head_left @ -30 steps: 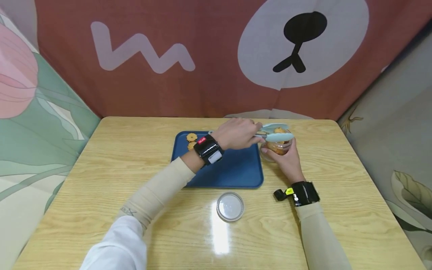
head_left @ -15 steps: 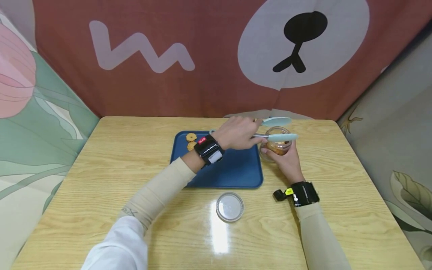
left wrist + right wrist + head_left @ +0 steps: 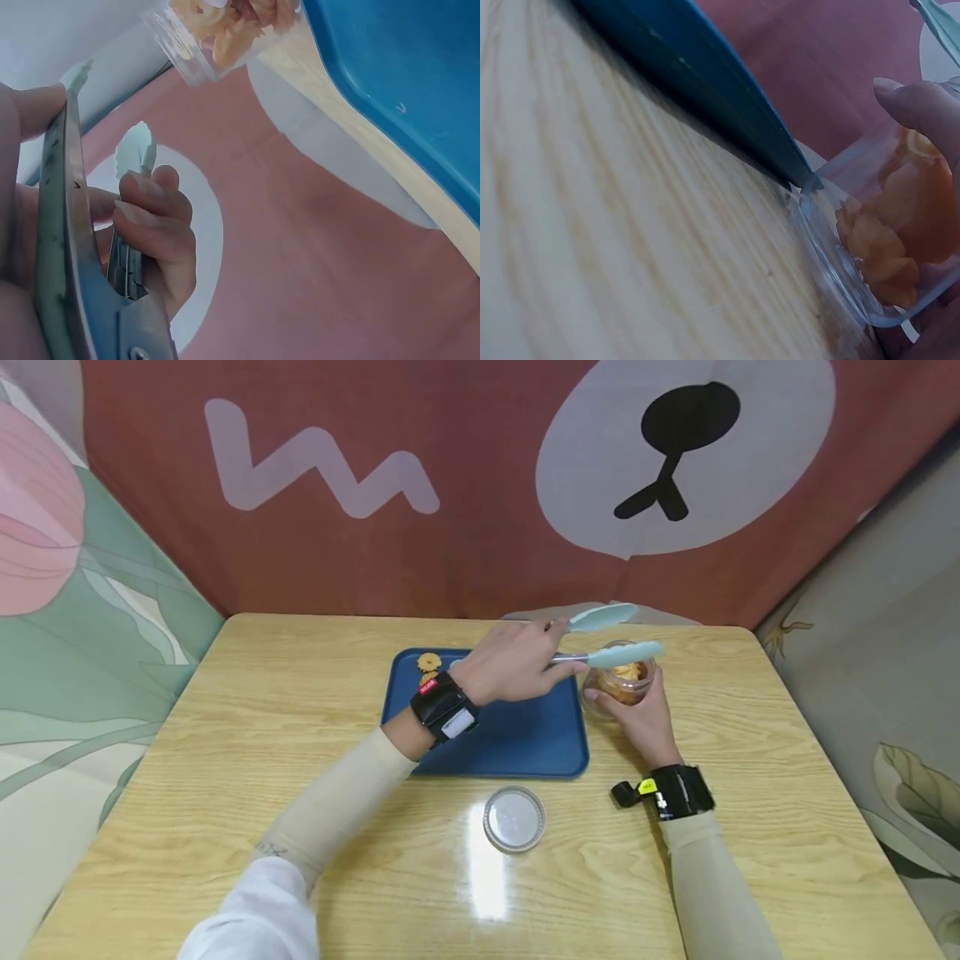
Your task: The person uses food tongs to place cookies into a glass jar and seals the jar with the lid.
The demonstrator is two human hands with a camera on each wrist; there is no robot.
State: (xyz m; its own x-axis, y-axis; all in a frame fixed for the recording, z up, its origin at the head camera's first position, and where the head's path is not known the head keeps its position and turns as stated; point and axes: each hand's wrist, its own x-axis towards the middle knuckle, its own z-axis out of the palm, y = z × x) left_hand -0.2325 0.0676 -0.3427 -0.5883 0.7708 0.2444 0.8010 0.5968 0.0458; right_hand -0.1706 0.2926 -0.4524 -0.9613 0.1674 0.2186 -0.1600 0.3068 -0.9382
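My left hand (image 3: pixel 517 664) grips a pair of metal tongs (image 3: pixel 75 225) with pale blue-green tips. The tongs' arms are spread apart with nothing between their tips (image 3: pixel 626 653), which hang over and behind a clear jar (image 3: pixel 600 703). Flower-shaped cookies (image 3: pixel 881 251) lie inside the jar, whose mouth is uncovered. Around the jar's right side my right hand (image 3: pixel 641 714) wraps its fingers and thumb, and the jar's base is right at the table beside the tray. In the left wrist view, several fingers (image 3: pixel 154 217) curl around one arm of the tongs.
A blue tray (image 3: pixel 517 739) lies left of the jar, with two round cookies (image 3: pixel 429 662) at its back left, partly behind the left wrist. A clear round lid (image 3: pixel 514 819) rests on the wooden table (image 3: pixel 360 877) in front. A printed cloth hangs behind the table.
The tongs were around a cookie at the jar's mouth, then spread, and the cookie dropped into the jar. Since then the left hand has drawn up and left. The right hand stays on the jar.
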